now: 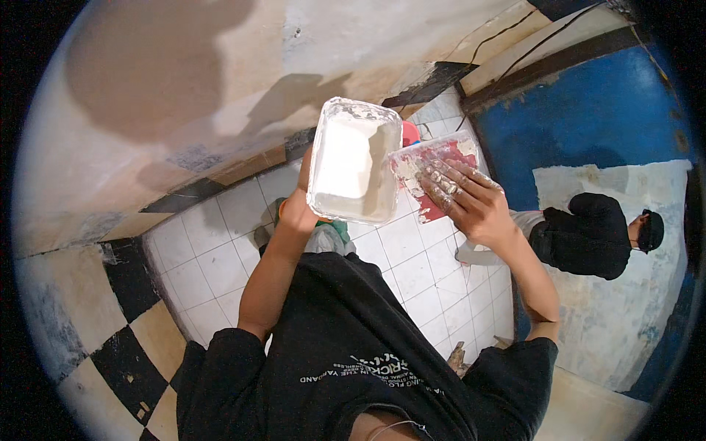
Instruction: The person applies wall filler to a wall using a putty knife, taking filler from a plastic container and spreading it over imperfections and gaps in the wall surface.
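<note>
My left hand (pixel 300 209) holds up a white rectangular tub (pixel 318 176) from its left side, most of its fingers hidden behind the wall of the tub. Smooth white paste (pixel 353 158) lies inside, and dried crusts coat the rim. Just right of the tub, my right hand (pixel 471 202) grips a flat red putty spreader (pixel 412 170) with a pale straight edge, its paste-smeared fingers laid across the blade. White paste is smeared over the spreader. Its left corner is at the tub's right rim; whether they touch I cannot tell.
A patchy pale wall (pixel 257 44) rises ahead, with dark cables (pixel 507 29) at its upper right. Another person (pixel 588 235) in black stands at right by a blue wall (pixel 573 103) with a whitish coated area. White floor tiles (pixel 412 257) lie below. A pink-red object (pixel 410 132) shows behind the tub.
</note>
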Demonstrator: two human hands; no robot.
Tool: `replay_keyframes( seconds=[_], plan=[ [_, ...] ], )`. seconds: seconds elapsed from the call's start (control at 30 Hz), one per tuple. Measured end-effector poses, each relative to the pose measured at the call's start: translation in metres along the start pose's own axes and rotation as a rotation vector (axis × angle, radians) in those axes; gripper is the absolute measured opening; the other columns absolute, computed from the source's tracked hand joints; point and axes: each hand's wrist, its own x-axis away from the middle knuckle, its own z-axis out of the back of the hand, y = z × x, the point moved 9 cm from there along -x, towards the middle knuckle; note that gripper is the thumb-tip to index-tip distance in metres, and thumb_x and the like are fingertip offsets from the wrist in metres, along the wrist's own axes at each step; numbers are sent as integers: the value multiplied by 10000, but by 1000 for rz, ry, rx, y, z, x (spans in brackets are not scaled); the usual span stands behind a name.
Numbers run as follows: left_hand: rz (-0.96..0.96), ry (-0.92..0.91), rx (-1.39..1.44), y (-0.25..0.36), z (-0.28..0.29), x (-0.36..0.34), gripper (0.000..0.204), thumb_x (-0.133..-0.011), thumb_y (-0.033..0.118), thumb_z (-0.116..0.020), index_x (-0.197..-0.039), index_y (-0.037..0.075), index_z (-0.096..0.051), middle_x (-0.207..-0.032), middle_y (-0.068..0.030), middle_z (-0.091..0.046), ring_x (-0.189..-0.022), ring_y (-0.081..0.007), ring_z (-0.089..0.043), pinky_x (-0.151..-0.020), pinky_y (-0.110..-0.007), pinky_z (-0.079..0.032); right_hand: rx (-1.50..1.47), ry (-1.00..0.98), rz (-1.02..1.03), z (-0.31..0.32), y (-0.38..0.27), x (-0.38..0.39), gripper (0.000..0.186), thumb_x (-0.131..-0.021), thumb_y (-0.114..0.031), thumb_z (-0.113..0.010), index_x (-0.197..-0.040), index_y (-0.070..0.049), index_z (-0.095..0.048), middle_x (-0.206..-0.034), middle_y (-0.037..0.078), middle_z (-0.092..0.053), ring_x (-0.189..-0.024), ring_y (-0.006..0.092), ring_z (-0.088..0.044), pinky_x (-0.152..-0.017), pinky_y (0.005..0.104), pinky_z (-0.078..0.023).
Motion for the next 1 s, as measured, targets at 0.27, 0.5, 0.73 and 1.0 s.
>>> replay_keyframes(
  seconds=[0.27, 0.5, 0.73, 1.0],
  plan=[
    [-138, -235, -194, 5, 18, 6, 425, -929, 271, -419, -1287, 44, -397, -1235, -124, -499, -1083, -218, -529, -917, -369, -452, -61, -7, -5, 37, 16, 13, 411, -622, -112, -606, -1024, -29, -628, -1057, 118, -630, -986, 257, -613, -864, 376, -494],
    [-14, 30, -41, -4, 4, 14, 383, -919, 307, -399, -1141, 25, -532, -1026, -123, -617, -896, -224, -622, -777, -366, -534, -1172, 587, -790, 30, 65, 7, 162, -857, -51, -579, -994, 35, -577, -875, 73, -630, -754, 70, -567, -632, 245, -478],
    [-24, -108, 12, -11, 7, 19, 366, -928, 306, -394, -1121, 30, -537, -1011, -108, -616, -875, -203, -621, -770, -360, -534, -1795, 735, -1311, -79, 40, 26, 174, -862, -65, -574, -990, 52, -565, -861, 48, -623, -705, 81, -551, -615, 227, -428],
    [29, -121, 74, -27, 6, 33, 332, -936, 276, -403, -1107, 27, -538, -1003, -91, -615, -842, -178, -617, -758, -325, -534, -1441, 558, -1342, -98, 5, 59, 199, -854, -143, -597, -941, 33, -562, -684, 37, -579, -490, 72, -494, -366, 222, -386]
  ],
)
